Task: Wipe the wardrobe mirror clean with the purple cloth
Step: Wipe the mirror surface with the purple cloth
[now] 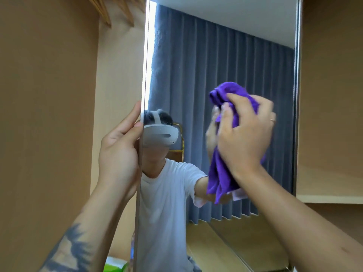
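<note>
The tall wardrobe mirror (225,55) fills the middle of the head view, its glass reflecting grey curtains and a person in a white shirt. My right hand (245,134) grips the bunched purple cloth (220,173) and presses it against the glass at the right of the mirror, with the cloth's tail hanging below the palm. My left hand (117,146) holds the mirror's left edge, thumb on the near side and fingers curled round the thin frame (141,95).
Wooden wardrobe panels stand on both sides, the left one (49,114) close to my left arm. Wooden hangers (110,10) hang at the top left. A shelf edge (330,199) sits at the right. Something green (114,266) lies low at the bottom.
</note>
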`<state>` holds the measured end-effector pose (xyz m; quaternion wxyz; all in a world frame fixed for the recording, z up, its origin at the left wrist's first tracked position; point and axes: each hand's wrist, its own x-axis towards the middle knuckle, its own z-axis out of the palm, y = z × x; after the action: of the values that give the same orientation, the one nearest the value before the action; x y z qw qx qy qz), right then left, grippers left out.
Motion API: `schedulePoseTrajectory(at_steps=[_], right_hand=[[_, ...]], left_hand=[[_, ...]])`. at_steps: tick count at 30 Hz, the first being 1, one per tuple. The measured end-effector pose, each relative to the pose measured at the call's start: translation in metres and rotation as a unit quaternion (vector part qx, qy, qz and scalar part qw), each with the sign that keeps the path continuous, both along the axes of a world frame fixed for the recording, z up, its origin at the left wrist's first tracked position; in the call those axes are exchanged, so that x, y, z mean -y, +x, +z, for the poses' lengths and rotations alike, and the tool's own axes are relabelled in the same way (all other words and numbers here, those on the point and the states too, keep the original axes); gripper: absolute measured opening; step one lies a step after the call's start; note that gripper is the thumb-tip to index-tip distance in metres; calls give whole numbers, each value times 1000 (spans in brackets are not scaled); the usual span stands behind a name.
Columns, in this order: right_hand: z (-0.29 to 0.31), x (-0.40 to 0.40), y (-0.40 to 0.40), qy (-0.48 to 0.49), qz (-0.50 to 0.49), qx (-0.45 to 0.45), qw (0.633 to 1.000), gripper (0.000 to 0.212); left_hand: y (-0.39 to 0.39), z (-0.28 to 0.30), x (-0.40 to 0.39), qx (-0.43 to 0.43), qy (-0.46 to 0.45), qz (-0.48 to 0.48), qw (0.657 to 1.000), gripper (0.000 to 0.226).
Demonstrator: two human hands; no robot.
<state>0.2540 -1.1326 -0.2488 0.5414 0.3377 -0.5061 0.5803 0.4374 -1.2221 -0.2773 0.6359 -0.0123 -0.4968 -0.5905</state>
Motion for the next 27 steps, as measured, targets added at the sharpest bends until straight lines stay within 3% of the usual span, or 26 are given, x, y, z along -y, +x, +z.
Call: schedulePoseTrajectory(at_steps=[7,11,14,17,21,27], right_hand=[[-22,36,56,143,-11,-208,968,25],[-23,23,29,198,-52,-327,923,26],[-20,3,-4,218,-69,-368,901,26],[-16,-23,-45,183,-72,-308,931,28],[-20,-61,-92,99,-70,-133,984,29],[-28,-48,-83,-46,-12,57,997,30]], left_hand=[[2,-8,-2,-13,24,-36,999,42],[2,-9,-5,-17,30,-31,999,42],[1,-10,-1,-14,30,-36,999,44],[0,-12,3,-23,35,-40,998,44],[-1,-13,1,-32,35,-31,998,42],[-6,-16,-3,-46,38,-13,998,42]])
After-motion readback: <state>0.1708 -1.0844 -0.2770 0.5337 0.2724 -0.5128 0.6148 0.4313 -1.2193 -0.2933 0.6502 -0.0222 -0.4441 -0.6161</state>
